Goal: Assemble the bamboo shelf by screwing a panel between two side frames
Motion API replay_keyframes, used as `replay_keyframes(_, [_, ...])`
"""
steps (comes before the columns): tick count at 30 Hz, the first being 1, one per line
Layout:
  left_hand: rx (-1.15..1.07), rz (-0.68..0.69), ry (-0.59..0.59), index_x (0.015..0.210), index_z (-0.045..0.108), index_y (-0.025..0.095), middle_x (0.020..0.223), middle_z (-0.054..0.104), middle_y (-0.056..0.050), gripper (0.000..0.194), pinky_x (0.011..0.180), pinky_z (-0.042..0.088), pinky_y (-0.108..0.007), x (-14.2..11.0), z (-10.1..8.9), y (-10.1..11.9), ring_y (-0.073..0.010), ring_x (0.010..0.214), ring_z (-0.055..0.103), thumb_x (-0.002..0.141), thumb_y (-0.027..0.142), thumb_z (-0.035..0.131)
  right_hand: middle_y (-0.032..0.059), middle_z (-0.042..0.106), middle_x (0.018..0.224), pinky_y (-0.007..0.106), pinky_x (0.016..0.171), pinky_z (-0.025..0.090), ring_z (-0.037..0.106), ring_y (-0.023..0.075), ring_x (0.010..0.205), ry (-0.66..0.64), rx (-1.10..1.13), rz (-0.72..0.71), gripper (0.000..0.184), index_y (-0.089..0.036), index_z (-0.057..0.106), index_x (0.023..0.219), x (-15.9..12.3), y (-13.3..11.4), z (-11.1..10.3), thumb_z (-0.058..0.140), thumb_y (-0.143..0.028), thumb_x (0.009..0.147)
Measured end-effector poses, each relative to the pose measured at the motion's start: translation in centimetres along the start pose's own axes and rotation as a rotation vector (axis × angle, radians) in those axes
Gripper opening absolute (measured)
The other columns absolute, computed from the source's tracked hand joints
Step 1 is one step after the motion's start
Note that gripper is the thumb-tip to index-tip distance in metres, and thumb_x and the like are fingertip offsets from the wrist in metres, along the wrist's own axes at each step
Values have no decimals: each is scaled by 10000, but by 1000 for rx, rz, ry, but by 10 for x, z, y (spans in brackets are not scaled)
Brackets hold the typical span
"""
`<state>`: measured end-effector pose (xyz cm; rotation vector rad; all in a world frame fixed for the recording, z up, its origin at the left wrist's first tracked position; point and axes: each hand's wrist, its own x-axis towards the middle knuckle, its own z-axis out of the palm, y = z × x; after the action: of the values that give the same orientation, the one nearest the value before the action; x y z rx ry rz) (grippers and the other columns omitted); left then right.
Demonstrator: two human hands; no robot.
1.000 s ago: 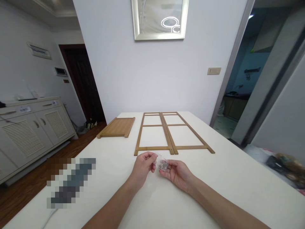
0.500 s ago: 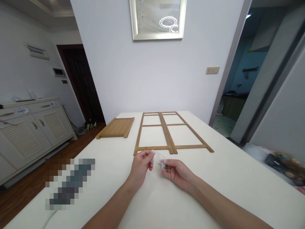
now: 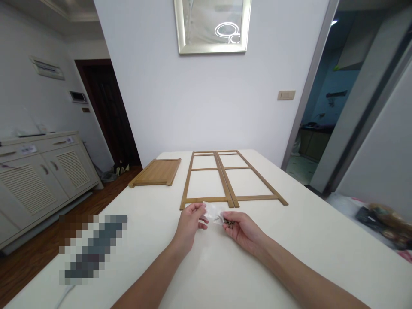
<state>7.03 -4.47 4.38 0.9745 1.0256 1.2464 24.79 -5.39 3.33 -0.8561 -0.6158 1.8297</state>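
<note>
A small clear plastic bag is stretched between my hands above the white table. My left hand pinches one end of it between thumb and fingers. At the other end, my right hand closes on the bag and on several small metal screws, partly hidden by the fingers. Just beyond the hands, two wooden frames with crossbars lie flat side by side. To their left lies a stack of slatted wooden panels.
The white table reaches to the wall. A pixelated dark object with a pale cable lies at the left edge. A louvred cabinet stands to the left, and bagged items lie beyond the right edge.
My right hand has shifted slightly right, and the bag is pulled straighter between my hands. The screws show lower in my right fingers. The frames and panels have stayed put.
</note>
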Motion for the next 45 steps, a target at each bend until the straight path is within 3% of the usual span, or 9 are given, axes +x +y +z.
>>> replay_keyframes(3, [-5,-92,-117,898,604,149,856,636,-46,398,530,523,-249,-3,1,-1,-129,641,627,704,460,759,33,671,683,162,529,557,637,96,547,-3,-15,-18,99,-113,641,829,-1,-2,-1,686,-74,751])
replay_keyframes(6, [-16,-164,-200,961,591,142,848,663,-68,426,597,554,-283,-6,2,-3,-152,667,655,659,328,827,34,671,683,157,533,553,638,93,553,-10,-31,-29,90,-112,644,813,-1,-2,0,695,-77,747])
replay_keyframes(10, [-78,-181,-165,960,581,129,770,670,-49,451,686,569,-309,-6,3,-8,-149,640,666,603,167,854,33,665,689,146,551,546,635,84,564,-17,-57,-36,69,-108,650,802,-2,-1,2,697,-90,754])
replay_keyframes(19, [-35,-72,-73,871,595,125,683,648,-9,385,665,562,-292,-1,4,-11,-138,591,658,592,172,856,1,623,662,136,521,500,579,57,533,13,-259,-44,135,-111,657,824,-6,0,6,721,-130,707])
replay_keyframes(27, [-249,-132,-79,814,610,119,749,655,-40,199,618,555,-202,5,-3,-9,-99,622,642,698,64,761,-51,521,434,214,423,316,438,87,410,107,-813,-145,64,-167,638,621,-7,-5,-1,641,-104,615])
replay_keyframes(31, [-356,-175,-89,791,622,114,760,658,-48,138,633,564,-184,5,-3,-6,-97,651,650,733,19,704,-15,630,617,241,576,362,520,124,589,82,-1128,-291,141,-189,648,641,-16,-3,3,595,-64,606])
replay_keyframes(36, [-445,-207,-86,808,633,115,725,666,-42,109,603,553,-172,5,-1,-4,-93,625,645,760,23,667,34,623,792,258,642,364,537,144,696,-35,-1738,-526,143,-191,603,747,-27,3,9,488,-112,780])
replay_keyframes(41, [-431,-251,-63,863,616,113,722,664,-39,102,544,521,-183,4,0,-6,-99,588,632,792,122,689,66,593,875,286,661,374,523,173,764,-61,-1906,-620,157,-178,585,836,-27,10,9,435,-157,876])
replay_keyframes(45, [-418,-302,-33,912,595,126,730,670,-47,156,511,487,-197,3,1,-6,-100,549,609,851,257,652,72,601,883,316,743,389,509,197,841,-112,-1863,-690,141,-172,611,861,-25,13,9,471,-157,868])
